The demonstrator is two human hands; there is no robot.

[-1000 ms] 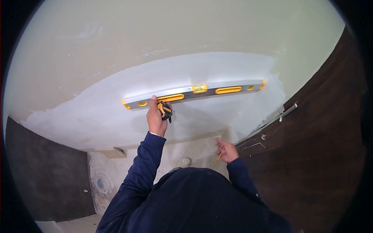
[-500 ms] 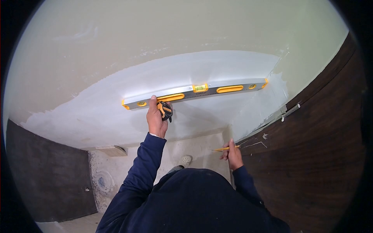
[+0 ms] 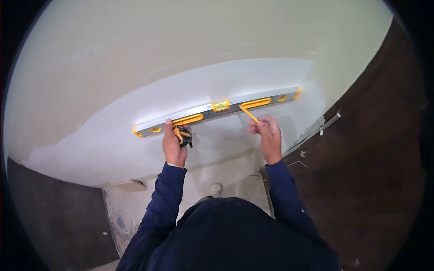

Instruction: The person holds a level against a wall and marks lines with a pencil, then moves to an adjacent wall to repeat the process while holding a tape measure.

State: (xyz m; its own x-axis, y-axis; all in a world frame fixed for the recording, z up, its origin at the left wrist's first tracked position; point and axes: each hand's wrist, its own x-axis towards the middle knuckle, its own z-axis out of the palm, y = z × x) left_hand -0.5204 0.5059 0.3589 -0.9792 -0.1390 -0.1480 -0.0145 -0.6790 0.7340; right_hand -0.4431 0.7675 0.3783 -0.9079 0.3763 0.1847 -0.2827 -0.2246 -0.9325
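A long grey spirit level (image 3: 210,114) with yellow vials and grips lies against the white-coated band of wall, its right end a little higher in view. My left hand (image 3: 174,147) grips a black and orange tape measure (image 3: 183,135), with the thumb on the level left of its middle. In my right hand (image 3: 270,140) is a yellow pencil (image 3: 249,113), pinched between the fingers. The pencil's tip is at the level's lower edge, just right of the central vial.
Dark brown panel (image 3: 357,158) on the right, with a short white pipe (image 3: 332,122) sticking out. A dark grey panel (image 3: 54,212) stands at lower left, near a round drain (image 3: 121,221). A light block (image 3: 129,185) and a shoe (image 3: 214,189) are below.
My right hand has risen with the pencil from low on the right up to the level. In view, the level and my left hand have shifted slightly left and the level looks more tilted.
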